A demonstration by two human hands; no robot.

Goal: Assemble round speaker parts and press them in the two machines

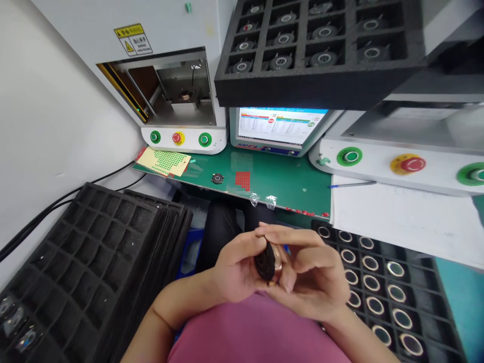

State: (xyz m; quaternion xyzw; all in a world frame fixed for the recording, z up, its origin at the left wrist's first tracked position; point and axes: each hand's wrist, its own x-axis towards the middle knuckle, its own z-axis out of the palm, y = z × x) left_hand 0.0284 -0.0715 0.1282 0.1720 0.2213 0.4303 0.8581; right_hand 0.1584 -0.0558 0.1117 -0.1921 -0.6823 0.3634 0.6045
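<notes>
Close to my body, both hands are closed around a round smartwatch case point(265, 262). Its black back faces left, and its rose-gold rim faces right. My left hand point(240, 262) grips the black side, with the thumb at the top edge. On the other side, the fingers of my right hand point(317, 267) curl against the rose-gold rim. The case is tilted on edge, and my fingers cover part of it. Beyond my hands, a round black watch part point(218, 178) lies on the green work mat point(280, 176).
A foam tray point(321, 85) of watch cases sits above the monitor point(276, 128). Button-fronted machines, including a left press point(183, 138), flank it. Foam trays point(94, 242) are stacked at left; another tray point(416, 272) holds ringed watch parts at right. Red stickers point(242, 180) lie on the mat.
</notes>
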